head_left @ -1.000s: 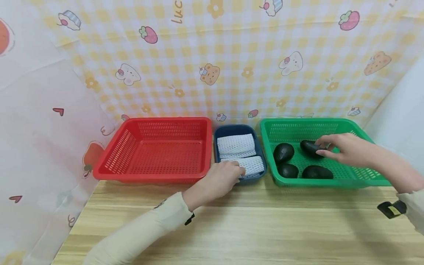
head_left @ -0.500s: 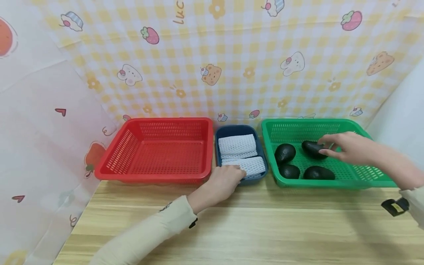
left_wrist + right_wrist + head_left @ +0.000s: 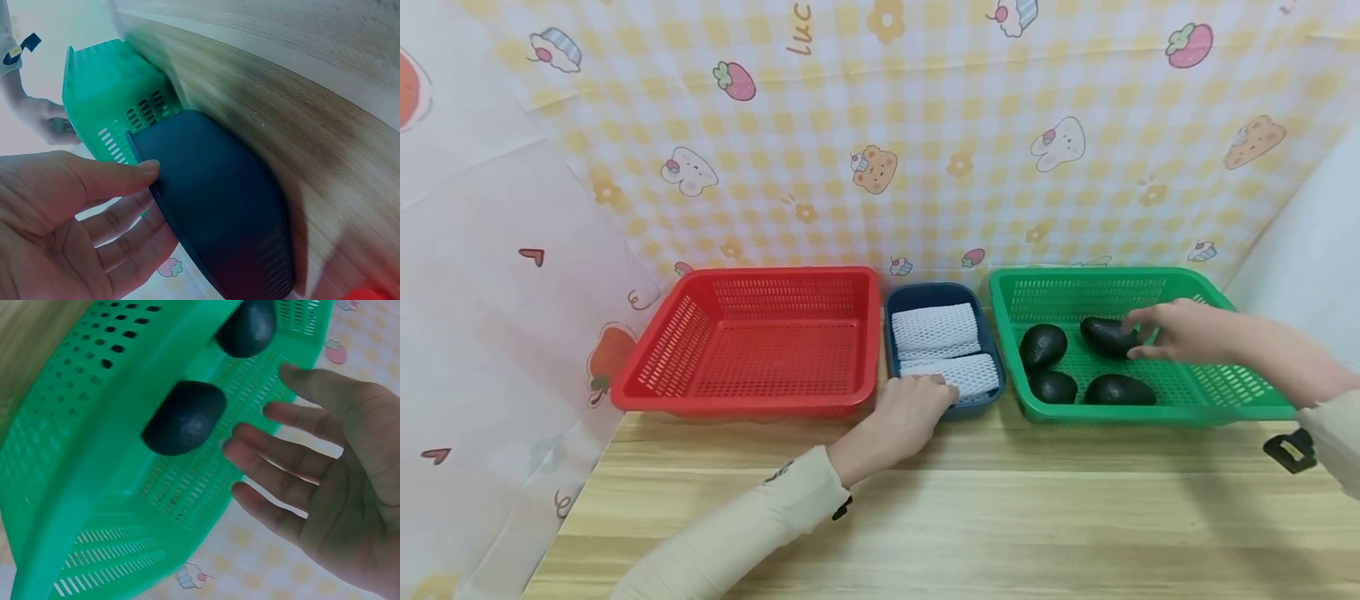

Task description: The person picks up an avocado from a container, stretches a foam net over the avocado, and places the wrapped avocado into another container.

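My left hand (image 3: 913,412) pinches the front rim of a dark blue basket (image 3: 212,200), its thumb outside the wall and its fingers over the inner side. Two white foam net sleeves (image 3: 936,327) lie in this basket, the front one partly hidden by the fingers. My right hand (image 3: 1180,331) hovers in the green basket (image 3: 1210,387) with its fingers spread, fingertips right beside a dark avocado (image 3: 1105,337). In the right wrist view its palm shows nothing in it. More avocados lie at the left of the green basket, such as the front one (image 3: 1120,390).
A red basket (image 3: 775,358) stands left of the blue one, with nothing seen inside. All three baskets line up at the back of the wooden table (image 3: 1000,517), before a yellow-checked cloth (image 3: 925,108).
My right hand has drawn slightly to the right of the avocado, its fingers parted from it a little. The left hand stays at the blue basket's rim with hardly any movement.
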Demonstrator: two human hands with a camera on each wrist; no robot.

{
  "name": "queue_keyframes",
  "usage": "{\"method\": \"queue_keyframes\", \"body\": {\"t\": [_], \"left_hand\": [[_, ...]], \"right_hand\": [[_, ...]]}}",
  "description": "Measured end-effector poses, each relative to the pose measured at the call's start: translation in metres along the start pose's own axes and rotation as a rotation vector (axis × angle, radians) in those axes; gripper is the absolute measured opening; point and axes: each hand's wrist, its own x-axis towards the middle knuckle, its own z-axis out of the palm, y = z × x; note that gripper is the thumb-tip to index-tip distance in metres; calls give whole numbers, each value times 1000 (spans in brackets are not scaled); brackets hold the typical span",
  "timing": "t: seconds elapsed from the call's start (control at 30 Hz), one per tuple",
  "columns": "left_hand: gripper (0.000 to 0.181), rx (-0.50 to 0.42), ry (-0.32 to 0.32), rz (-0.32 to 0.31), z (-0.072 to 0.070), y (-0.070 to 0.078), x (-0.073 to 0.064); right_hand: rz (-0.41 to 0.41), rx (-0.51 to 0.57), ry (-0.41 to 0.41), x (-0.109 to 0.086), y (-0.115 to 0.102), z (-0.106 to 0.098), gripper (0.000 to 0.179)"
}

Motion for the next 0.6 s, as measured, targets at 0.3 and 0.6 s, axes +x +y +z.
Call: {"method": "queue_keyframes", "body": {"t": [0.3, 0.6], "left_hand": [[25, -28, -5, 5, 0, 2, 0], [25, 3, 12, 10, 3, -1, 0]], "right_hand": [[5, 154, -228, 8, 8, 13, 61], [-62, 193, -281, 18, 5, 24, 64]]}}
